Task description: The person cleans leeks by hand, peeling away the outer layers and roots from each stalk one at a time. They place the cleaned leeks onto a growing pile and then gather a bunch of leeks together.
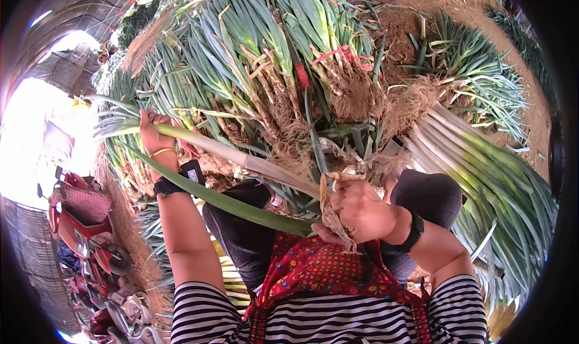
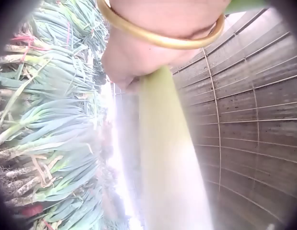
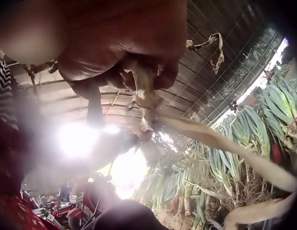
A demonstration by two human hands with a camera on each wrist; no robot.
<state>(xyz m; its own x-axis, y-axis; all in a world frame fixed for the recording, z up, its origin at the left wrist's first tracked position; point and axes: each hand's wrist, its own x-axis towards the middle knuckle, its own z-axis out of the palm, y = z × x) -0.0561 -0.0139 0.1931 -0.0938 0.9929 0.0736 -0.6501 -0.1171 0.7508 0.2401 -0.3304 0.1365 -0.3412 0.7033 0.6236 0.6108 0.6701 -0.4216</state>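
The left hand (image 1: 155,133) is curled round the green upper part of a long leek (image 1: 223,150), whose leaves fan out beyond the fist. Its pale stalk runs across to the right hand (image 1: 357,210), in front of the lap. Dry brown outer leaves (image 1: 333,214) are gripped in the right fist, and a long green leaf (image 1: 232,206) curves from there toward the left forearm. In the left wrist view the leek (image 2: 165,143) extends from under the left hand (image 2: 153,52). The right wrist view has the right hand (image 3: 124,52) pinching pale, torn leaf layers (image 3: 144,88).
Bundled leeks (image 1: 241,48) with roots and red ties stand ahead. Cleaned leeks (image 1: 482,157) lie in a pile at the right, and a smaller bunch (image 1: 476,60) is behind it. A red vehicle (image 1: 84,223) is parked at the left. Soil and trimmings cover the ground between.
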